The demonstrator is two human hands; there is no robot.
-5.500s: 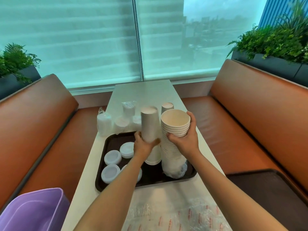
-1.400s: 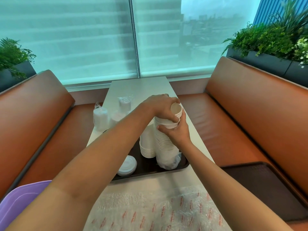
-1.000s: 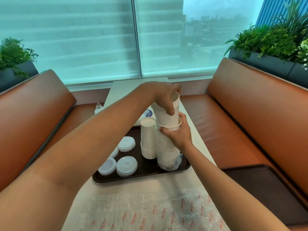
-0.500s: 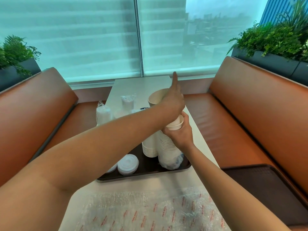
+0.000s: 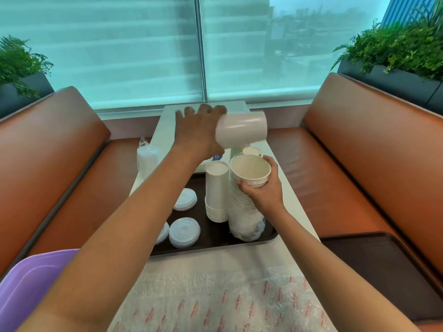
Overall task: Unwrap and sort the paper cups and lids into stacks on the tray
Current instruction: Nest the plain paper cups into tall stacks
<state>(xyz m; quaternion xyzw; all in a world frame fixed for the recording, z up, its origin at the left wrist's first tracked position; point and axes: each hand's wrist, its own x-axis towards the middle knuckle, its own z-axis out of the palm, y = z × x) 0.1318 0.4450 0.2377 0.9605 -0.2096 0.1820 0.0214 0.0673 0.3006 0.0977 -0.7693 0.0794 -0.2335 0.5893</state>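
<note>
The left hand [image 5: 199, 133] holds a single white paper cup [image 5: 241, 131] on its side in the air, fingers spread over its narrow base end, the cup's mouth pointing toward three o'clock. Below it, at five o'clock, the right hand [image 5: 262, 188] grips the rim of the top cup of a tall upright cup stack [image 5: 244, 207], thumb on the near side and fingers curled round the far side; the top cup's cream interior faces up. The foot of that stack sits in crumpled clear wrap [image 5: 254, 232]. Just beside it at nine o'clock stands an upside-down cup stack [image 5: 215, 192], bases up. Both stacks stand on the dark tray [image 5: 215, 238], which also carries white lids [image 5: 184, 232] lying flat at its eight o'clock side. Beyond the tray, at eleven o'clock, a wrapped sleeve of lids [image 5: 146, 158] stands on the table [image 5: 285, 188]. A printed plastic sheet [image 5: 215, 300] lies on the table's near end.
</note>
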